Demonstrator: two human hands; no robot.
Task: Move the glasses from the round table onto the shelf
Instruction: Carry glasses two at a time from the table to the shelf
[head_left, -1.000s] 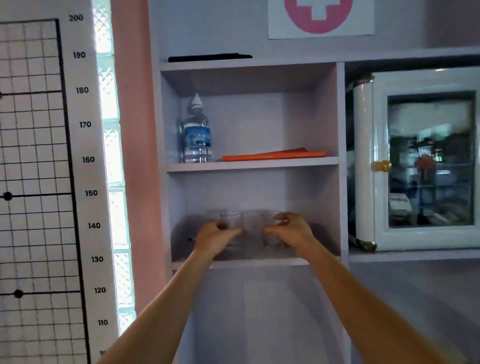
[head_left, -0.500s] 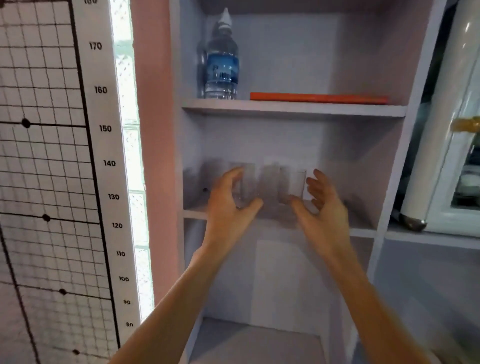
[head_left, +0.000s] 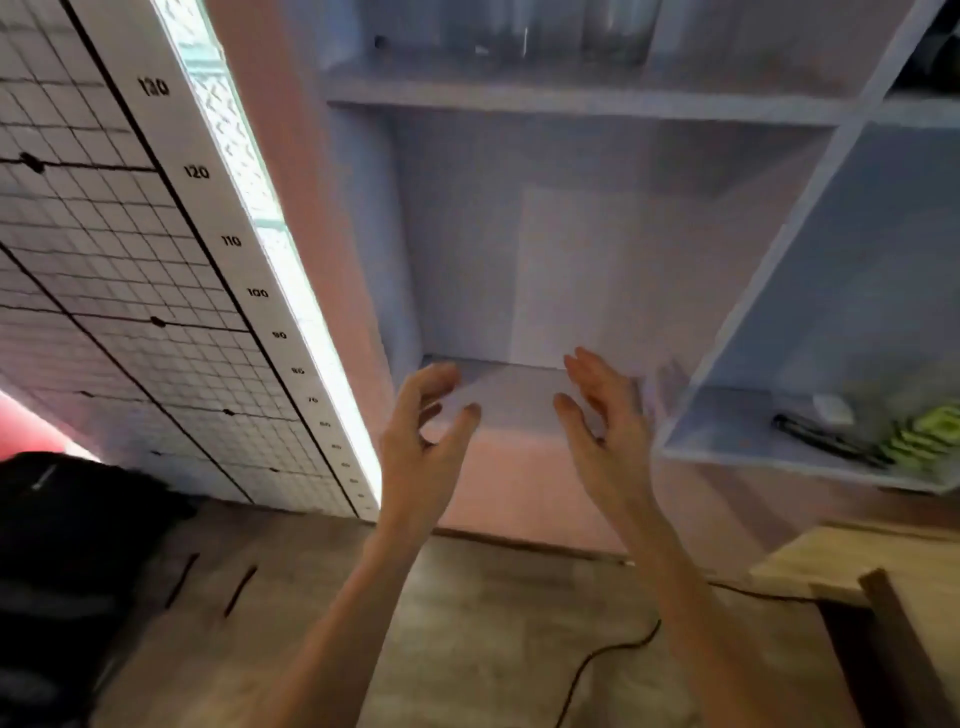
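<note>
Fingers of both hands are spread and loosely curled, gripping nothing. We note the left hand and the right hand held palms facing each other, low in front of the shelving unit, level with its bottom compartment.

Change observed: half a second ago both hands stood at the middle shelf, just releasing the glasses. Now the hands are clear of that shelf and well below it, and the view has tipped down toward the floor. We judge that this pair of glasses has been delivered and the hands are withdrawing.

Location of the task items: the glasses appear only as blurred clear shapes at the top edge of the view, standing on the shelf board. We cannot count them reliably from this picture, nor confirm their spacing.

Containers and contents:
- Compartment in front of the hands: nothing visible inside.
- Lower right compartment: a dark pen-like object, a small white item and a green blurred item; identities uncertain.

Other findings: a wooden desk corner shows at lower right, a black cable trails across the floor, and a dark bag sits at left beneath the height chart.

The round table is not in view, so we cannot tell whether any glasses remain on it.
</note>
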